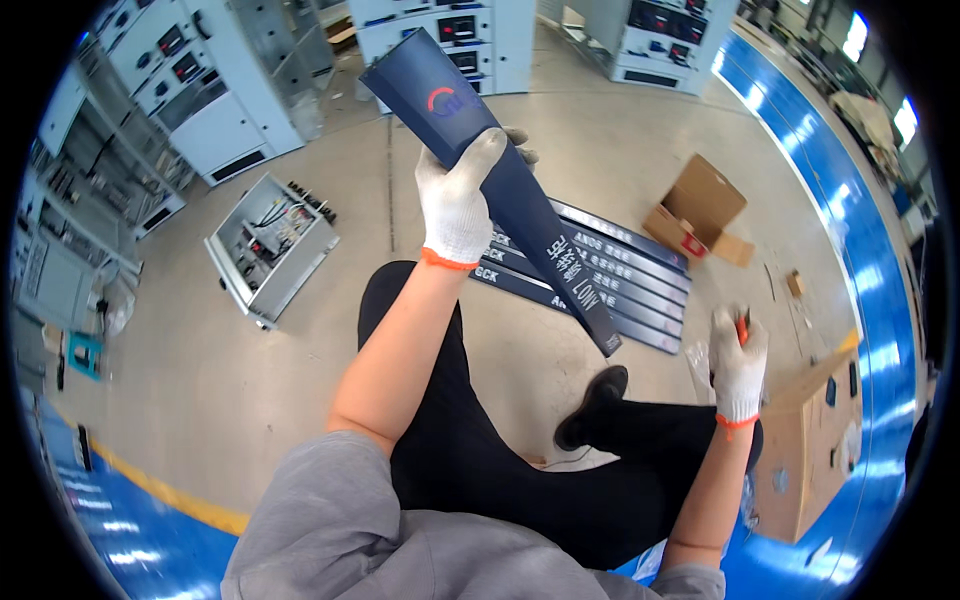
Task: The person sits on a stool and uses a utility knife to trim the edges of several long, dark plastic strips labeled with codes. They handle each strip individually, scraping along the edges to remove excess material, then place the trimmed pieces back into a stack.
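Note:
My left hand [458, 205], in a white work glove with an orange cuff, grips a long dark blue label panel [535, 220]. The panel slants from upper left to lower right, with a red and blue mark near its far end and white lettering near its lower end. Under it on the floor lie several similar dark panels [655, 312], side by side and partly covered by the held one. Out to the right, my gloved right hand [738, 375] is closed round an orange-handled tool [742, 329]; its working end is hidden.
An open cardboard box [705, 200] stands beyond the panels. To the left sits a metal drawer unit [280, 250] with exposed wiring. Tall light-blue cabinets [215, 100] line the far side. A large brown box [815, 450] is beside my right arm.

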A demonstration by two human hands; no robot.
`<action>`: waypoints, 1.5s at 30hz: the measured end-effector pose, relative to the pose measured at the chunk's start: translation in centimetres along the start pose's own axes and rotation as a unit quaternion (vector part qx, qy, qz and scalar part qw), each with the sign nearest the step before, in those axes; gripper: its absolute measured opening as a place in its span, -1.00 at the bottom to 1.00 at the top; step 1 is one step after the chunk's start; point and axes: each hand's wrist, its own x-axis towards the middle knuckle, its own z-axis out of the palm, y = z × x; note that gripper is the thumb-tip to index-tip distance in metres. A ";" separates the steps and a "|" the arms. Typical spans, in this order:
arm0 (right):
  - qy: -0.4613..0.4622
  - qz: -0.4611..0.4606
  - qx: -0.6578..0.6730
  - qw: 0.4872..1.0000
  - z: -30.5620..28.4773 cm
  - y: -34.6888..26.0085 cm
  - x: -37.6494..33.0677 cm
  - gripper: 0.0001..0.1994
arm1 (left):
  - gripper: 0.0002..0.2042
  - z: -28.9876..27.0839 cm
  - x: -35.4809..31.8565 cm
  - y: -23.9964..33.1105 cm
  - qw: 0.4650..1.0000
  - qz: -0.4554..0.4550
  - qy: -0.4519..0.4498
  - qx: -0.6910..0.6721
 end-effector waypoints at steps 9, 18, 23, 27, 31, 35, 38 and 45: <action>-0.021 -0.019 -0.136 0.990 0.8 2.7 -0.1 -0.88 | -0.73 -5.0 1.1 2.5 0.996 0.073 0.042 -0.039; 0.037 0.034 -0.259 0.965 -4.7 7.5 3.9 -0.59 | -0.63 -8.9 2.6 4.0 0.985 0.028 0.061 -0.160; 0.079 0.050 -0.254 0.963 -7.5 8.6 4.8 -0.54 | -0.55 -10.0 2.3 4.9 0.972 0.014 0.082 -0.220; 0.046 0.118 -0.202 0.971 -6.6 6.6 4.2 -0.54 | -0.52 -12.1 2.5 5.5 0.960 -0.005 0.145 -0.238; 0.033 0.043 -0.213 0.976 -5.8 6.7 3.8 -0.55 | -0.57 -13.2 3.2 5.1 0.962 0.004 0.173 -0.210; 0.103 0.026 -0.265 0.958 -6.9 5.8 3.2 -0.44 | -0.62 -16.1 4.5 4.7 0.965 -0.012 0.211 -0.153; 0.164 0.052 -0.235 0.957 -9.1 6.3 4.2 -0.30 | -0.59 -18.6 4.7 4.5 0.958 -0.019 0.278 -0.072; 0.004 0.061 0.182 0.981 -9.1 2.6 2.9 -0.69 | -0.48 -19.1 4.4 3.0 0.951 -0.062 0.304 -0.012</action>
